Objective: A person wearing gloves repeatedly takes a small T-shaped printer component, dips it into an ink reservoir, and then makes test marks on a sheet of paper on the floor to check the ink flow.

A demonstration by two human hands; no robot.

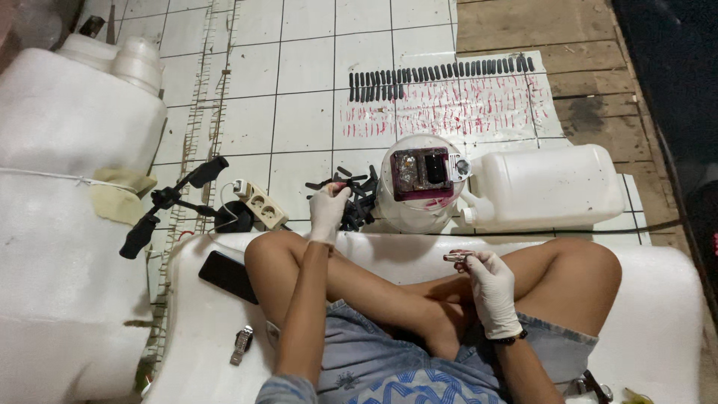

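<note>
White-gloved left hand (327, 212) reaches to the heap of small black sticks (351, 196) on the tiled floor (299, 120) — fingers pinching one; right hand (490, 288) grips a small metal clip (457, 257) over the knee — ready, seemingly.

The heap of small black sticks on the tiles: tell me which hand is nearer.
Left. The left hand reaches into the heap of small black sticks. The right hand sits apart, above the knee, holding a small metal piece.

White-gloved hands (329, 212), black strips (441, 75) on a red-streaked white sheet (464, 108), white-tiled floor (299, 67).
</note>
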